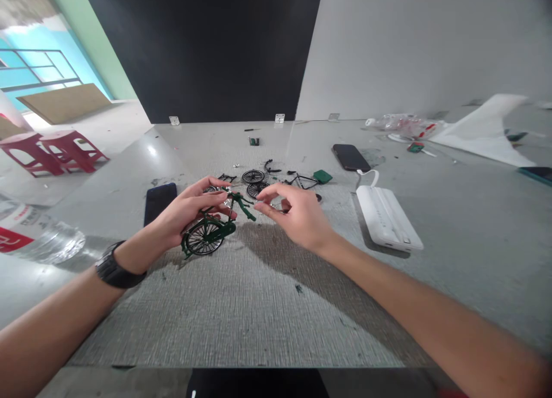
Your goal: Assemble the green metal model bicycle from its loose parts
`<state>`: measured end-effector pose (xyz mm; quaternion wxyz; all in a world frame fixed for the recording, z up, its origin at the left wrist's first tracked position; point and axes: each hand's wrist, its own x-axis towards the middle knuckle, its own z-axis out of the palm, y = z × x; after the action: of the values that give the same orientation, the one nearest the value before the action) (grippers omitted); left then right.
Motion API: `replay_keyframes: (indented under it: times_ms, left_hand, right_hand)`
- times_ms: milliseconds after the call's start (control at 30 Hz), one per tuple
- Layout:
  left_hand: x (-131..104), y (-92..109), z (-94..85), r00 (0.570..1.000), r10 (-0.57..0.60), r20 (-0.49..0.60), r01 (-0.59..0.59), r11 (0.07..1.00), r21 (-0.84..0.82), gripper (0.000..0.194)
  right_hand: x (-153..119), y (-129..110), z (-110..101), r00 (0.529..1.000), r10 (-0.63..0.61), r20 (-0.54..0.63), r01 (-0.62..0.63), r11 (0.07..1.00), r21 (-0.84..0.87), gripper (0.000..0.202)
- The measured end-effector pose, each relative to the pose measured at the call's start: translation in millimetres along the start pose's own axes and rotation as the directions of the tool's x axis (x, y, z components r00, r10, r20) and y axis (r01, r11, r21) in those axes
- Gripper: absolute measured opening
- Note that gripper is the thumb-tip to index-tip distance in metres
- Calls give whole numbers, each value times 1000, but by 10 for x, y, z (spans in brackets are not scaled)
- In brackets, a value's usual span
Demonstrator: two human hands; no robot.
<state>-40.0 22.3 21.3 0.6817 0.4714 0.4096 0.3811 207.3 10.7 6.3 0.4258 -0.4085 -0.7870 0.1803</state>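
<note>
A small green model bicycle [221,228] is held up just above the table, its spoked rear wheel low and its green front fork pointing right. My left hand [200,202] is closed around the upper part of its frame. Close to the fork, my right hand [293,211] has thumb and forefinger brought together in a pinch; whatever lies between them is too small to make out. Behind the hands lie two loose black wheels [253,177], a black bicycle frame [302,180] and a green piece [322,176]. Fingers hide some parts behind them.
A dark phone [160,201] lies left of my left hand, beside a water bottle [38,231]. On the right, a white power bank [388,217] is cabled to another phone [351,157]. A plastic bottle [401,123] and white bag [485,130] lie farther back.
</note>
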Motion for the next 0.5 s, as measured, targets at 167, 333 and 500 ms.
replay_keyframes:
  times_ms: [167,333,500]
  left_hand:
    - [-27,43,24,998,-61,-23,60,997,-43,25]
    - [-63,97,92,993,-76,-86,75,997,-13,27]
    - [-23,88,47,991,-89,-99,90,996,1,30]
  right_hand:
    - [12,79,-5,991,128,46,-126,991,-53,25]
    - [4,122,12,986,159,57,-156,986,-52,23]
    - [16,127,-7,988,146,52,-139,983,-120,33]
